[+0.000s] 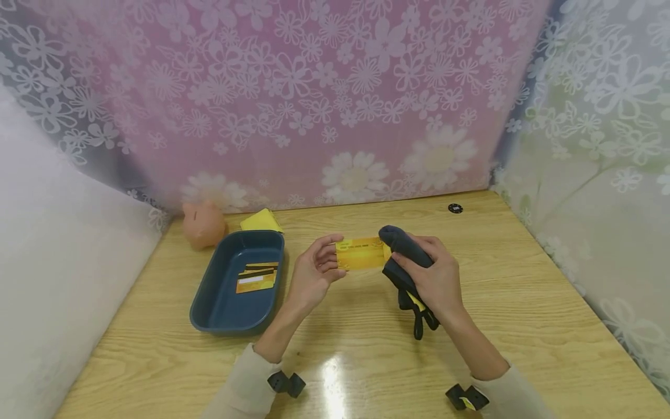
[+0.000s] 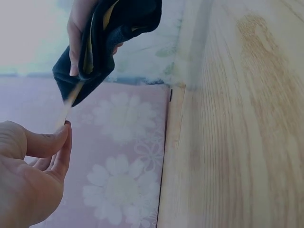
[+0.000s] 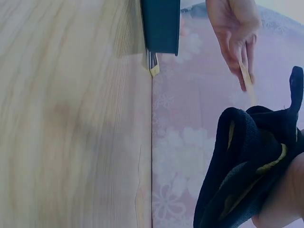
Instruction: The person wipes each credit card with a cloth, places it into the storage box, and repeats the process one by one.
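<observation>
On my remote view I see the flat yellow card (image 1: 360, 255) over the table (image 1: 523, 326), its left end pinched by the left hand (image 1: 310, 274), its right end at the soft dark pouch (image 1: 402, 242) that the right hand (image 1: 438, 282) grips. Table has pale wood grain; left, smooth blue tub (image 1: 222, 305); far side, pink flowered curtain (image 1: 314, 128).

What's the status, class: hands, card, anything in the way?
Left hand pinches yellow card. Right hand grips dark pouch. Card's other end at pouch. No obstruction visible.
</observation>
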### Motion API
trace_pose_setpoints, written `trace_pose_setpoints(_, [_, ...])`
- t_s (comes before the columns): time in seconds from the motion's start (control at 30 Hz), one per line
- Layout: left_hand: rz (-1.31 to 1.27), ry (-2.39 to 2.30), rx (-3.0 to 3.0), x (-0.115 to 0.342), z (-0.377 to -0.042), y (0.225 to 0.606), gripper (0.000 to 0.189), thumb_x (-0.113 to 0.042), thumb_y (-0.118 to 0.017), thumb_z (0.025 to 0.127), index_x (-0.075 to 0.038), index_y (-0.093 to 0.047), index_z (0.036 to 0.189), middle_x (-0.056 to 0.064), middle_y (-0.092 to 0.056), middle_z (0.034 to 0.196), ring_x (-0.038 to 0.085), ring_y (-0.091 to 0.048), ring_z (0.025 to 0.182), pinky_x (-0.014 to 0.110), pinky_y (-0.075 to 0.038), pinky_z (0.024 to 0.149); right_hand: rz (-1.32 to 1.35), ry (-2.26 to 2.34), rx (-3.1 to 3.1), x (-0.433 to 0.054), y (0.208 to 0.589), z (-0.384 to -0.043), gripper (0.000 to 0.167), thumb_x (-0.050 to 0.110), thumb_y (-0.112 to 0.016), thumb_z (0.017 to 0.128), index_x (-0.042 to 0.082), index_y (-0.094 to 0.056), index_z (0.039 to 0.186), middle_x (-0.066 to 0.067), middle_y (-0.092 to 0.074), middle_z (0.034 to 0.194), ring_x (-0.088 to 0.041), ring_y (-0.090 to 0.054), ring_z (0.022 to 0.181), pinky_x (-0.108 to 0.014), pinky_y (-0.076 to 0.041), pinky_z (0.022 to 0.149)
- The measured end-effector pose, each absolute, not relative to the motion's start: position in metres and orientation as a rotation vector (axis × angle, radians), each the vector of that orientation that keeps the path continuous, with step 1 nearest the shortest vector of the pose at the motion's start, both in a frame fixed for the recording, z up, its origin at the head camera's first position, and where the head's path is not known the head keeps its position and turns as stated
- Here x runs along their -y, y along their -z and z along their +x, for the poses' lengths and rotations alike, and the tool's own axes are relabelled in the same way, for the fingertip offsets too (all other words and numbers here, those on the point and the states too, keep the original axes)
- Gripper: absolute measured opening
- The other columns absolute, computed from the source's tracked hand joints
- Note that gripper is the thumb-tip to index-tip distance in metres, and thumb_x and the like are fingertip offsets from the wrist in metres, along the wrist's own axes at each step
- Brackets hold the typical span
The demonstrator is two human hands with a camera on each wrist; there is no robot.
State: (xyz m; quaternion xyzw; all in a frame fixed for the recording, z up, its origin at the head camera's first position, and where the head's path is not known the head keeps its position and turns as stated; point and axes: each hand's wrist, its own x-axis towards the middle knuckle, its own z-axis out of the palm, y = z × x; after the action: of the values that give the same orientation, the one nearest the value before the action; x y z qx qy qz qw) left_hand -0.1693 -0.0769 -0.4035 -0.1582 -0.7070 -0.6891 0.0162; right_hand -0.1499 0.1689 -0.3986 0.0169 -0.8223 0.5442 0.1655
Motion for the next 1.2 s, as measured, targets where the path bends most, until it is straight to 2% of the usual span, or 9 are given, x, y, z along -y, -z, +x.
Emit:
trace_pose_setpoints(0.1, [-0.442, 2.169, 2.184, 0.078, -0.17, 0.404, 0.06, 0.023, -0.07, 0.085, 0.0, -0.06, 0.14, 0.016, -0.066, 0.118, 0.018, -0.059, 0.09, 0.018, -0.055, 0.077, 0.011, -1.566, 2.332, -0.175, 0.396, -0.15, 0.05, 0.034, -0.083, 0.092, 0.017, -0.071, 0.137, -0.003, -0.063, 0.13, -0.026, -0.062, 0.115, -0.012, -0.052, 0.077])
trace_pose_setpoints(0.27, [-0.403, 2.218, 2.146, 0.08, -0.17, 0.401, 0.058, 0.024, -0.068, 0.086, 0.001, -0.061, 0.139, 0.007, -0.065, 0.11, 0.012, -0.054, 0.084, 0.018, -0.055, 0.075, 0.05, -1.598, 2.291, -0.176, 0.388, -0.146, 0.049, 0.034, -0.083, 0.091, 0.019, -0.071, 0.137, -0.003, -0.063, 0.128, -0.024, -0.062, 0.113, -0.014, -0.055, 0.077])
trace_pose_setpoints(0.4, [-0.392, 2.447, 1.999, 0.079, -0.172, 0.4, 0.052, 0.023, -0.06, 0.092, 0.007, -0.055, 0.141, 0.001, -0.055, 0.095, 0.01, -0.043, 0.073, 0.02, -0.052, 0.069, 0.116, -1.616, 2.278, -0.168, 0.384, -0.144, 0.047, 0.03, -0.083, 0.091, 0.019, -0.072, 0.135, -0.003, -0.064, 0.126, -0.023, -0.062, 0.112, -0.015, -0.055, 0.079])
trace_pose_setpoints(0.57, [-0.36, 2.658, 1.841, 0.074, -0.174, 0.401, 0.047, 0.021, -0.054, 0.097, 0.012, -0.05, 0.143, -0.001, -0.044, 0.088, 0.009, -0.037, 0.069, 0.021, -0.047, 0.066, 0.229, -1.629, 2.313, -0.152, 0.384, -0.141, 0.047, 0.025, -0.085, 0.09, 0.018, -0.072, 0.135, -0.003, -0.064, 0.126, -0.024, -0.063, 0.116, -0.02, -0.056, 0.085])
trace_pose_setpoints(0.63, [-0.378, 2.598, 1.895, 0.073, -0.174, 0.402, 0.048, 0.022, -0.056, 0.095, 0.01, -0.052, 0.142, 0.0, -0.046, 0.09, 0.01, -0.04, 0.071, 0.021, -0.048, 0.067, 0.268, -1.622, 2.335, -0.144, 0.385, -0.14, 0.048, 0.024, -0.085, 0.09, 0.018, -0.071, 0.136, -0.003, -0.064, 0.126, -0.025, -0.063, 0.116, -0.025, -0.058, 0.087])
trace_pose_setpoints(0.73, [-0.441, 2.358, 2.075, 0.071, -0.173, 0.403, 0.054, 0.02, -0.065, 0.091, 0.003, -0.058, 0.141, 0.003, -0.06, 0.098, 0.012, -0.055, 0.077, 0.021, -0.054, 0.072, 0.315, -1.634, 2.354, -0.132, 0.386, -0.137, 0.048, 0.024, -0.084, 0.09, 0.019, -0.071, 0.136, -0.003, -0.064, 0.126, -0.026, -0.063, 0.114, -0.035, -0.06, 0.087])
trace_pose_setpoints(0.87, [-0.5, 2.071, 2.242, 0.07, -0.172, 0.403, 0.056, 0.016, -0.071, 0.089, -0.006, -0.063, 0.14, 0.014, -0.074, 0.115, 0.024, -0.074, 0.094, 0.028, -0.061, 0.082, 0.371, -1.657, 2.356, -0.118, 0.388, -0.135, 0.047, 0.023, -0.085, 0.089, 0.02, -0.072, 0.134, -0.003, -0.064, 0.126, -0.027, -0.062, 0.114, -0.045, -0.06, 0.089])
trace_pose_setpoints(1.1, [-0.516, 1.904, 2.314, 0.071, -0.171, 0.404, 0.051, 0.014, -0.067, 0.091, -0.01, -0.067, 0.136, 0.013, -0.076, 0.11, 0.02, -0.072, 0.087, 0.024, -0.055, 0.071, 0.407, -1.646, 2.368, -0.106, 0.392, -0.134, 0.045, 0.019, -0.086, 0.088, 0.018, -0.074, 0.132, -0.002, -0.064, 0.126, -0.028, -0.062, 0.117, -0.048, -0.059, 0.093])
trace_pose_setpoints(1.2, [-0.528, 1.916, 2.309, 0.071, -0.171, 0.405, 0.05, 0.013, -0.068, 0.091, -0.008, -0.066, 0.136, 0.013, -0.076, 0.112, 0.021, -0.073, 0.091, 0.024, -0.058, 0.075, 0.407, -1.633, 2.365, -0.106, 0.393, -0.134, 0.044, 0.018, -0.086, 0.088, 0.018, -0.074, 0.131, -0.002, -0.065, 0.125, -0.028, -0.062, 0.117, -0.049, -0.059, 0.093])
